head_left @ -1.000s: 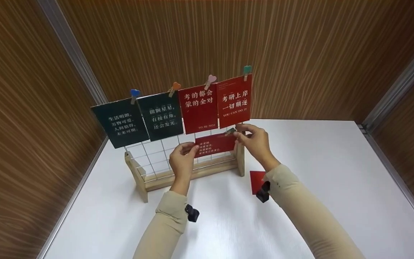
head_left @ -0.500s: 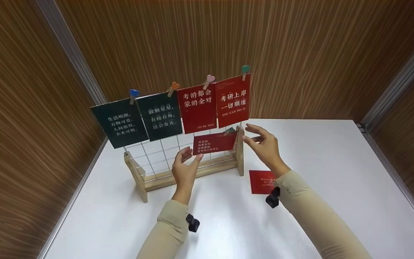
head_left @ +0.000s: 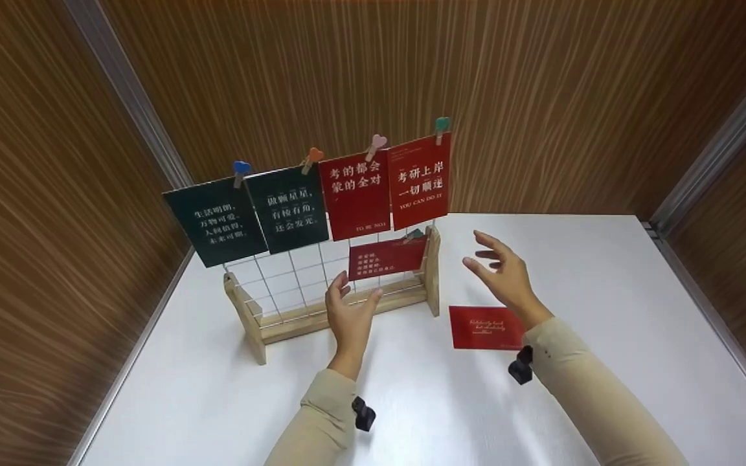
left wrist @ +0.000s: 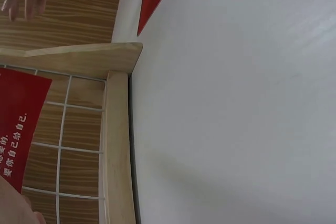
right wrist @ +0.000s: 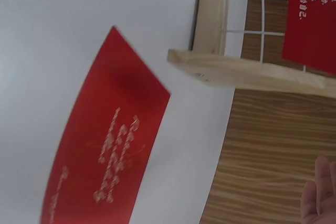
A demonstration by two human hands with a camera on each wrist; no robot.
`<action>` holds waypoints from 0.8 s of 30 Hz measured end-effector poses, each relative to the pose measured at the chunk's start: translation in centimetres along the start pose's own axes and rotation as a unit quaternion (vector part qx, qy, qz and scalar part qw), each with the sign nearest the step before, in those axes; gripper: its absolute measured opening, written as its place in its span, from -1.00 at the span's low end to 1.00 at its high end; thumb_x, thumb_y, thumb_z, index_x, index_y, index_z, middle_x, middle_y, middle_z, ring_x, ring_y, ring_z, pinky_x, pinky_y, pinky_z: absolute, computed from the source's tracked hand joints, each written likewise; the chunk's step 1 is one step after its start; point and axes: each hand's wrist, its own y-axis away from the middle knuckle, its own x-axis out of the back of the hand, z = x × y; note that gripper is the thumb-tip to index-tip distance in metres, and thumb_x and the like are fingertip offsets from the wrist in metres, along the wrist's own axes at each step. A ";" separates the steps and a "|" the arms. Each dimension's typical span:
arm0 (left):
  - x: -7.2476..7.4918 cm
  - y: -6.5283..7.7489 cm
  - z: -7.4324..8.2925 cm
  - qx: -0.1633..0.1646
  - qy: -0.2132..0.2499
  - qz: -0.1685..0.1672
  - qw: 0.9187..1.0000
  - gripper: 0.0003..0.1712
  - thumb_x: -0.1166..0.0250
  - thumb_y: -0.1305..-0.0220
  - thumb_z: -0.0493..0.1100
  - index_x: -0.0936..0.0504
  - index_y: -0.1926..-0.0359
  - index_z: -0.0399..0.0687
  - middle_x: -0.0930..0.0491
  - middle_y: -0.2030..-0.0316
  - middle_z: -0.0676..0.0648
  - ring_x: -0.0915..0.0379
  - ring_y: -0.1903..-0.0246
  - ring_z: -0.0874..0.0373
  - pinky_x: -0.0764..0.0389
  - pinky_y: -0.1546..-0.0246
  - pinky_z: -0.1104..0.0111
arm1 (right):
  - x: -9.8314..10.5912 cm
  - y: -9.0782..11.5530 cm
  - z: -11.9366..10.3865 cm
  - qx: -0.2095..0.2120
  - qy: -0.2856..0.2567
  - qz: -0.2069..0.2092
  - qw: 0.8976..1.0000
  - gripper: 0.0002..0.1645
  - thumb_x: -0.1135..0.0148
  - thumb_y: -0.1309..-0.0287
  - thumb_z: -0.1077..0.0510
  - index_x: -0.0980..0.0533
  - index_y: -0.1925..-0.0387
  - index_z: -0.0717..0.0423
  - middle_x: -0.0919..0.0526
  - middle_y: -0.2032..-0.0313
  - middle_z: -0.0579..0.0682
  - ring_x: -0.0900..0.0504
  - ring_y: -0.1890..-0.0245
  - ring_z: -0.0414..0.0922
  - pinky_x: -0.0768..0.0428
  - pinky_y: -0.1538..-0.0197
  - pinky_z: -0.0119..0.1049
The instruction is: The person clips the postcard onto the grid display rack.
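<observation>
A small dark red card (head_left: 389, 255) with white writing hangs on the wire grid of a wooden-footed rack (head_left: 340, 314), under a dark green clothespin (head_left: 414, 235). My left hand (head_left: 350, 327) is just below the card's lower left corner, thumb and fingers spread and nothing held. In the left wrist view, part of that hand (left wrist: 14, 205) overlaps the card's edge; whether they touch is unclear. Right of the rack my right hand (head_left: 506, 278) hovers with parted, slightly bent fingers and holds nothing. Beneath it, another red card (head_left: 484, 329) lies flat on the table.
Two dark green cards (head_left: 217, 220) and two red cards (head_left: 419, 181) hang along the rack's top, each under a heart-topped clothespin (head_left: 241, 169). Wood-grain panels (head_left: 541, 103) enclose the white table (head_left: 606, 310) at the back and sides.
My right hand has let go of the clothespin and moved right. My left hand has released the lower red card and dropped slightly down and right. The card stays hanging.
</observation>
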 end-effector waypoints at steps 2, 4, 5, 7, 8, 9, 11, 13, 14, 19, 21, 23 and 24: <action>-0.3 0.3 -0.1 0.000 -0.001 0.003 1.000 -0.19 -0.53 0.06 -0.20 -0.34 -0.21 -0.19 -0.38 -0.14 -0.16 -0.27 -0.10 -0.07 -0.31 -0.10 -0.02 | 0.5 0.3 0.6 -0.008 0.010 -0.004 1.000 -0.25 -0.34 -0.13 -0.05 -0.33 -0.32 0.01 -0.42 -0.23 0.11 -0.50 -0.07 0.06 -0.39 -0.08 0.08; -0.6 0.5 -0.2 -0.002 -0.002 0.010 1.000 -0.18 -0.54 0.07 -0.22 -0.34 -0.21 -0.20 -0.37 -0.14 -0.18 -0.26 -0.10 -0.09 -0.31 -0.10 -0.04 | 0.9 0.7 1.1 -0.014 0.026 -0.009 1.000 -0.22 -0.34 -0.13 -0.07 -0.30 -0.34 0.03 -0.39 -0.25 0.13 -0.48 -0.09 0.09 -0.39 -0.09 0.09; -0.7 0.6 -0.3 0.000 -0.002 0.013 1.000 -0.19 -0.54 0.07 -0.22 -0.34 -0.21 -0.19 -0.36 -0.14 -0.18 -0.26 -0.10 -0.09 -0.31 -0.10 -0.04 | 1.2 0.9 1.4 -0.017 0.032 -0.011 0.999 -0.21 -0.34 -0.13 -0.07 -0.29 -0.34 0.03 -0.38 -0.25 0.15 -0.47 -0.10 0.11 -0.38 -0.09 0.11; -0.9 0.8 -0.5 0.006 -0.003 0.018 1.000 -0.18 -0.55 0.09 -0.22 -0.36 -0.20 -0.19 -0.36 -0.13 -0.20 -0.26 -0.10 -0.10 -0.32 -0.09 -0.03 | 1.6 1.3 1.9 -0.025 0.045 -0.014 0.999 -0.18 -0.34 -0.13 -0.09 -0.27 -0.36 0.04 -0.36 -0.27 0.17 -0.46 -0.11 0.13 -0.38 -0.10 0.12; -1.0 0.9 -0.5 0.012 -0.002 0.020 1.000 -0.18 -0.55 0.10 -0.22 -0.36 -0.20 -0.20 -0.36 -0.12 -0.22 -0.26 -0.10 -0.11 -0.32 -0.09 -0.03 | 1.9 1.4 2.1 -0.030 0.051 -0.016 0.998 -0.18 -0.33 -0.13 -0.10 -0.26 -0.36 0.03 -0.35 -0.27 0.16 -0.45 -0.12 0.13 -0.38 -0.10 0.12; -1.1 1.0 -0.6 0.019 0.000 0.021 1.000 -0.18 -0.55 0.10 -0.23 -0.36 -0.20 -0.20 -0.35 -0.12 -0.23 -0.26 -0.10 -0.12 -0.32 -0.10 -0.02 | 2.1 1.6 2.4 -0.033 0.055 -0.018 0.998 -0.17 -0.33 -0.13 -0.10 -0.25 -0.37 0.04 -0.34 -0.28 0.17 -0.45 -0.12 0.13 -0.37 -0.11 0.13; -1.3 1.2 -0.9 0.035 0.006 0.020 0.999 -0.19 -0.54 0.09 -0.23 -0.36 -0.20 -0.20 -0.34 -0.12 -0.25 -0.25 -0.11 -0.12 -0.31 -0.12 0.00 | 2.5 2.0 2.9 -0.042 0.058 -0.021 0.997 -0.16 -0.32 -0.13 -0.11 -0.24 -0.37 0.04 -0.33 -0.29 0.18 -0.44 -0.13 0.14 -0.36 -0.12 0.14; -1.5 1.5 -1.1 0.046 0.012 0.019 0.999 -0.20 -0.53 0.08 -0.24 -0.36 -0.20 -0.22 -0.34 -0.12 -0.27 -0.25 -0.12 -0.14 -0.30 -0.13 0.00 | 2.9 2.4 3.3 -0.047 0.061 -0.022 0.997 -0.15 -0.31 -0.14 -0.11 -0.23 -0.38 0.06 -0.32 -0.29 0.19 -0.43 -0.14 0.16 -0.35 -0.12 0.16; -1.6 1.6 -1.2 0.048 0.016 0.019 0.999 -0.20 -0.53 0.08 -0.25 -0.36 -0.20 -0.22 -0.33 -0.12 -0.27 -0.25 -0.13 -0.16 -0.30 -0.14 0.01 | 3.0 2.5 3.5 -0.050 0.063 -0.023 0.996 -0.15 -0.31 -0.14 -0.12 -0.22 -0.38 0.06 -0.31 -0.29 0.20 -0.43 -0.14 0.16 -0.35 -0.12 0.16; -2.3 2.4 -1.7 0.039 0.012 0.028 0.999 -0.21 -0.54 0.11 -0.26 -0.38 -0.17 -0.26 -0.37 -0.12 -0.24 -0.29 -0.10 -0.20 -0.32 -0.12 0.03 | 3.6 3.4 4.4 -0.068 0.070 -0.023 0.995 -0.12 -0.31 -0.14 -0.13 -0.21 -0.39 0.09 -0.30 -0.30 0.22 -0.42 -0.14 0.18 -0.34 -0.14 0.17; -2.7 2.8 -1.8 0.038 0.011 0.031 0.999 -0.21 -0.56 0.13 -0.26 -0.40 -0.16 -0.27 -0.39 -0.11 -0.24 -0.30 -0.07 -0.20 -0.33 -0.11 0.03 | 3.8 3.7 4.8 -0.073 0.070 -0.022 0.995 -0.12 -0.32 -0.13 -0.12 -0.21 -0.39 0.09 -0.29 -0.30 0.22 -0.42 -0.14 0.19 -0.33 -0.14 0.18; -3.2 3.1 -1.8 0.043 0.012 0.029 0.999 -0.20 -0.56 0.14 -0.25 -0.40 -0.16 -0.27 -0.40 -0.10 -0.24 -0.31 -0.07 -0.18 -0.33 -0.10 0.03 | 4.0 4.0 5.1 -0.079 0.072 -0.022 0.994 -0.12 -0.32 -0.14 -0.11 -0.20 -0.39 0.09 -0.29 -0.30 0.23 -0.41 -0.15 0.20 -0.34 -0.14 0.19; -3.4 3.3 -1.8 0.047 0.012 0.027 0.998 -0.20 -0.56 0.15 -0.25 -0.40 -0.16 -0.27 -0.40 -0.10 -0.24 -0.31 -0.07 -0.18 -0.33 -0.11 0.02 | 4.1 4.2 5.3 -0.082 0.074 -0.022 0.994 -0.11 -0.32 -0.14 -0.11 -0.19 -0.40 0.08 -0.28 -0.30 0.23 -0.41 -0.15 0.21 -0.34 -0.14 0.19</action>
